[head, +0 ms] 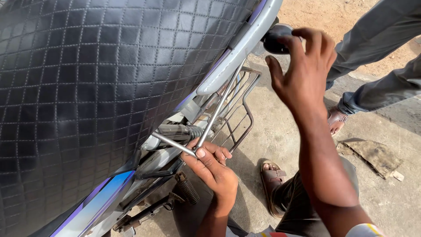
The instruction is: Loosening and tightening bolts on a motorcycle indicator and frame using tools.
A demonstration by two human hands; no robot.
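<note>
Dusty ground lies under a motorbike with a quilted black seat (pixel 87 87). A thin metal rod (pixel 210 120) is pinched by the left hand (pixel 212 166) to keep it steady. A round black knob (pixel 276 38) at the back is cupped by the bent fingers of the right hand (pixel 302 70), as if for grip.

Beside the quilted black seat (pixel 87 87), the left hand (pixel 215 169) grips a steel rod (pixel 210 123) while the right hand (pixel 302 66) holds a black knob (pixel 274 39)
</note>
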